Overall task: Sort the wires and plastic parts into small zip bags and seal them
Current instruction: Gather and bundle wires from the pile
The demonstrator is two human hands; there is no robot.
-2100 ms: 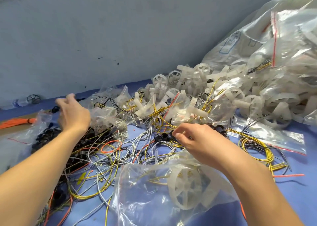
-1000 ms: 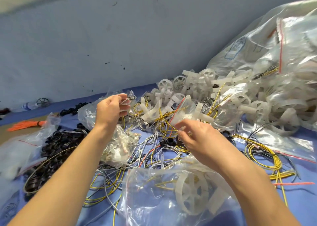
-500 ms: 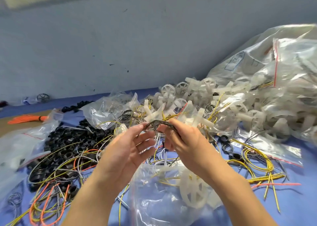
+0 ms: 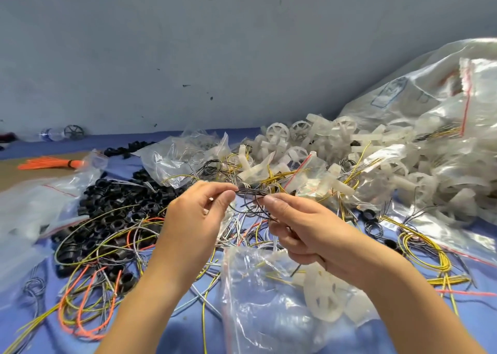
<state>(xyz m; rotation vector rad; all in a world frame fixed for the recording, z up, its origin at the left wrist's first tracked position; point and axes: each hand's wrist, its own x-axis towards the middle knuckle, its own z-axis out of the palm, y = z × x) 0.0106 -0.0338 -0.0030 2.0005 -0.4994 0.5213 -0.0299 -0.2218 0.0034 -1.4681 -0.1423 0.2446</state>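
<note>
My left hand [image 4: 195, 219] and my right hand [image 4: 301, 230] are raised together over the middle of the table, and both pinch a small coil of thin dark wire [image 4: 251, 200] stretched between their fingertips. Just below my right wrist lies a small zip bag [image 4: 258, 294] with a white plastic wheel [image 4: 322, 297] and some yellow wire inside. Loose yellow, orange and grey wires [image 4: 107, 281] are tangled across the blue table cover. A heap of white plastic wheels [image 4: 304, 143] sits behind the hands.
A pile of black plastic rings [image 4: 113, 211] lies at left, partly beside a clear bag [image 4: 29, 211]. Large clear bags of white parts [image 4: 435, 143] fill the right side. An orange wire bundle [image 4: 51, 163] lies at far left. A grey wall [image 4: 188, 57] closes off the back.
My left hand came from the far left pile to the centre and joined my right hand on the dark wire coil, which both lifted off the table. The view tilted up slightly.
</note>
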